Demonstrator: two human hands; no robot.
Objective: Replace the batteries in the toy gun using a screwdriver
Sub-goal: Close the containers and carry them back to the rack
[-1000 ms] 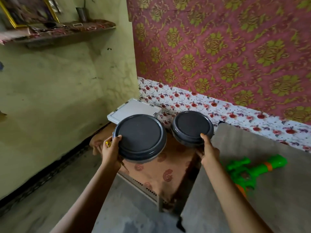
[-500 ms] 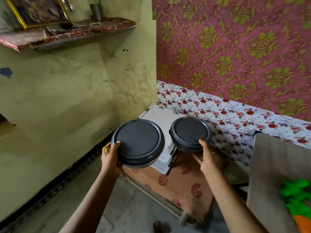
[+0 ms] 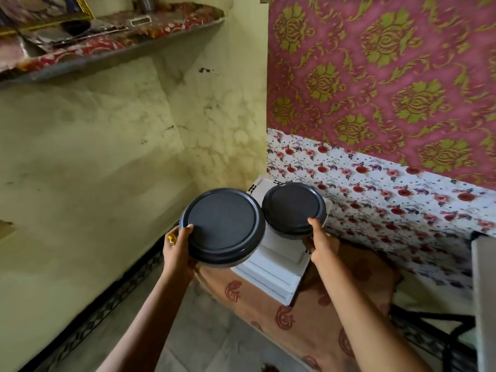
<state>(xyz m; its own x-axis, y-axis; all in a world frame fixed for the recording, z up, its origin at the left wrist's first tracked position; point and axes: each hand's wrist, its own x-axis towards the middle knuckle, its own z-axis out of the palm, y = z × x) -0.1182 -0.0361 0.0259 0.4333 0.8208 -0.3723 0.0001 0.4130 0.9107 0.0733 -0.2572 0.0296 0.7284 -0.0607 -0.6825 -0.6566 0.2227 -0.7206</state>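
Observation:
My left hand (image 3: pixel 177 244) grips a large round container with a dark grey lid (image 3: pixel 222 226), held above the floor. A small yellow thing (image 3: pixel 171 239) shows between that hand's fingers; I cannot tell what it is. My right hand (image 3: pixel 319 242) grips a smaller container with a dark grey lid (image 3: pixel 294 208), held over a white box (image 3: pixel 273 272). The two lids nearly touch. No toy gun and no screwdriver are in view.
The white box rests on a low stand draped in orange patterned cloth (image 3: pixel 303 312) in the corner. A yellow-green wall carries a cluttered shelf (image 3: pixel 112 47) at upper left. Patterned fabric (image 3: pixel 381 84) covers the right wall. A grey surface edge (image 3: pixel 483 304) stands at far right.
The view has swung left, so the green toy gun on the grey surface has left the frame. Both containers have risen off the stand and are now held over the white box.

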